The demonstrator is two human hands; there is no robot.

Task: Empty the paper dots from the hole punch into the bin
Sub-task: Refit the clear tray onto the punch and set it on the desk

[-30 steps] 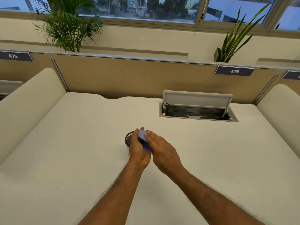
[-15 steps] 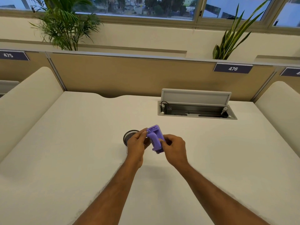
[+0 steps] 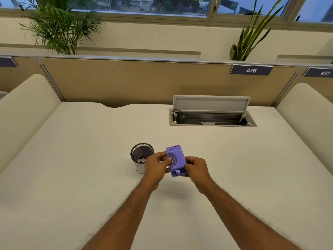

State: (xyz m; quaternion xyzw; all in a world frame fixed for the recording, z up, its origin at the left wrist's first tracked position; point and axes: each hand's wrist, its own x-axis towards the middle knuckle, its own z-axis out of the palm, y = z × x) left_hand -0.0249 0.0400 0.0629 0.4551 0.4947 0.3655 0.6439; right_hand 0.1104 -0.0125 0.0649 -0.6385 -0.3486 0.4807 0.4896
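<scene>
Here, held above the cream surface (image 3: 72,177): a purple punch (image 3: 176,161), gripped from both sides; left hand (image 3: 155,167) clamped on its left edge, thumb laid across the near face by the slot, fingers curled behind; right hand (image 3: 196,168) closed on its right edge, fingers wrapped out of sight behind the body; punch turned with its long axis running away from the camera, two small metal studs showing, one at the far end and one at the near end; raised clear of the surface, shadow falling below it and between the forearms.

Just left of the punch, standing upright on the surface: a small black mesh bin (image 3: 142,156), open at the top; pale paper dots (image 3: 141,159) lying at the bottom inside; near wall partly hidden by the left hand's knuckles; bin beside the punch, not under it.

Farther back and to the right, set into the surface: a cable hatch (image 3: 212,116) with grey lid tipped up, dark trough and a cord visible inside.

Beyond, along the back edge: a tan partition (image 3: 144,80) carrying plates marked 476 (image 3: 251,70) and 477 (image 3: 324,73); behind it, two green plants, a palm (image 3: 59,27) at left and a stiff-leaved one (image 3: 252,37) at right, under a row of windows.
</scene>
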